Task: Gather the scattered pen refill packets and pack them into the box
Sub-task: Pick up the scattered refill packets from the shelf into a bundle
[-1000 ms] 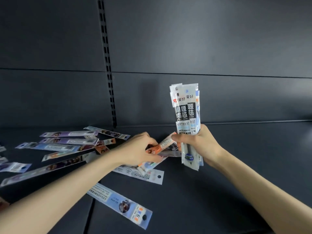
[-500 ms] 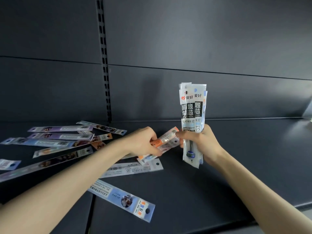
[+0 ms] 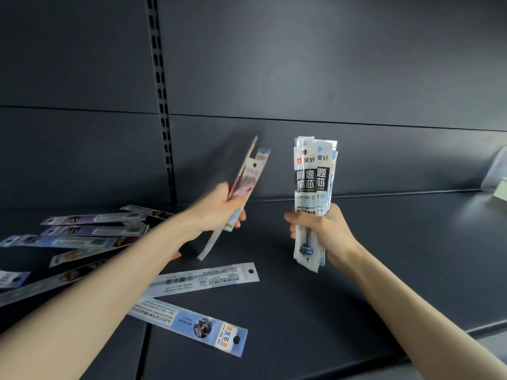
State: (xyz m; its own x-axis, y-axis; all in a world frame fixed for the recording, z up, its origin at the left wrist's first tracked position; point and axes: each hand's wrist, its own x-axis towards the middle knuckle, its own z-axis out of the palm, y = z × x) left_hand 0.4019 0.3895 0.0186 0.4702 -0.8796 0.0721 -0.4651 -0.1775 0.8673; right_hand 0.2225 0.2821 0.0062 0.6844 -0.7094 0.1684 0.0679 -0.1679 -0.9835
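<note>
Shelf [image 3: 384, 270]: dark and flat, it holds the mess.
Loose packets [image 3: 203, 279]: many lie flat at the left and middle, waiting.
Right hand [image 3: 321, 231]: fingers wrap tight around a tall bundle [image 3: 312, 182], upright so it stays neat.
Left hand [image 3: 216, 212]: fingers pinch a few packets [image 3: 247, 182], tipped toward the bundle, I think to join it.
Box: I cannot tell where it is.

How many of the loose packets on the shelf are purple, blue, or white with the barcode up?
Purple packets: 2
Blue packets: 2
White barcode-up packet: 1
Total: 5; other packets are too blurred or cut off to class.
</note>
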